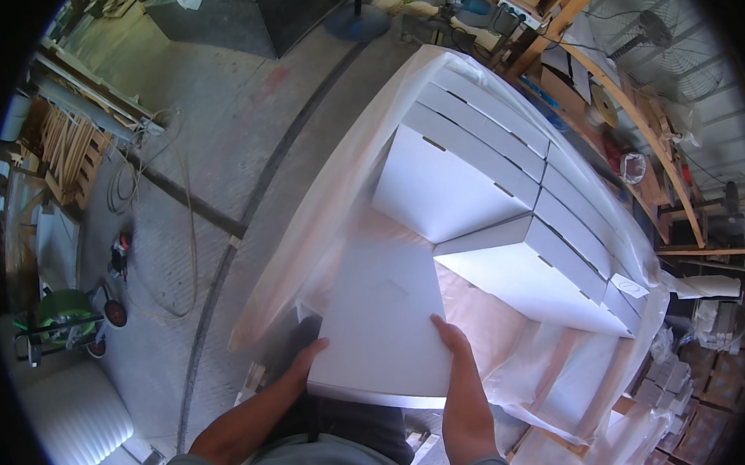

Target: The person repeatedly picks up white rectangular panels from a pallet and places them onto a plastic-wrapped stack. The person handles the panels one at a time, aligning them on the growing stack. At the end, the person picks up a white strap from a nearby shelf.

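A large flat white cardboard box (pixel 379 317) is in front of my body. My left hand (pixel 309 356) grips its left edge and my right hand (pixel 449 332) its right edge, thumbs on the top face; my other fingers are hidden. The far end of the box reaches into a big crate lined with translucent plastic sheeting (pixel 304 237). Inside the crate, white boxes (pixel 450 172) of the same kind stand on edge in rows along the far right side. Another white box (pixel 520 279) stands right of the one I hold, beside bare pinkish lining.
Concrete floor (pixel 211 97) lies to the left, with a loose hose (pixel 189 269) and a green wheeled machine (pixel 63 309). A dark block (pixel 265 17) stands at the back. Wooden shelving (pixel 630 123) and a fan (pixel 654 28) are at the right. A white roll (pixel 81 412) lies lower left.
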Demonstrator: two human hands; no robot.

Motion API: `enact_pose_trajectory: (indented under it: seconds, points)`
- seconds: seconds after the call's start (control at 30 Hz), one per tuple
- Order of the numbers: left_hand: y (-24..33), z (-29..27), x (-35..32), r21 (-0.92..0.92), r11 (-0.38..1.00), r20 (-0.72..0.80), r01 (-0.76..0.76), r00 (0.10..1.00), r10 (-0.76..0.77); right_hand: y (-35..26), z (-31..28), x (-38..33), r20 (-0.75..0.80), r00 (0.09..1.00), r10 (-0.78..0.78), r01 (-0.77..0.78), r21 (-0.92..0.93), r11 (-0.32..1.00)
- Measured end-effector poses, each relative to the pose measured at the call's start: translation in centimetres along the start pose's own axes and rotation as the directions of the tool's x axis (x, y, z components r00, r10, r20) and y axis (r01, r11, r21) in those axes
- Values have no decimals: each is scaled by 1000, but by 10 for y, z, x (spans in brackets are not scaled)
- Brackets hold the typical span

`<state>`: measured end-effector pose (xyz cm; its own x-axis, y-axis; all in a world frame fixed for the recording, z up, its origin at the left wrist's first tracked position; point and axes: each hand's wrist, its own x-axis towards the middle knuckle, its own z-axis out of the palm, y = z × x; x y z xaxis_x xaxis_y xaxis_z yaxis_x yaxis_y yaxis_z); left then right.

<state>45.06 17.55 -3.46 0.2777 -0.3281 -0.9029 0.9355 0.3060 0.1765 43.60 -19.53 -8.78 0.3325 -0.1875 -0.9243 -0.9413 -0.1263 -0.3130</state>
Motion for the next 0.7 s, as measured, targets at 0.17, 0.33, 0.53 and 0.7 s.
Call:
enact_pose_trajectory:
  seconds: [0.17, 0.33, 0.53, 0.7]
  points:
    - [34, 21, 24, 118, 993, -20, -27, 999, 30, -13, -6, 24, -42, 997, 62, -62, 11, 998]
    - [56, 38, 57, 263, 964, -50, -41, 997, 56, -19, -19, 42, 22, 999, 32, -33, 9, 999]
    - [66, 40, 43, 93, 994, -58, 53, 997, -48, -39, -22, 29, 74, 996, 52, -58, 81, 995]
    - [46, 45, -21, -233, 966, -52, 109, 991, -124, -3, -18, -32, 9, 992, 123, -119, -174, 977]
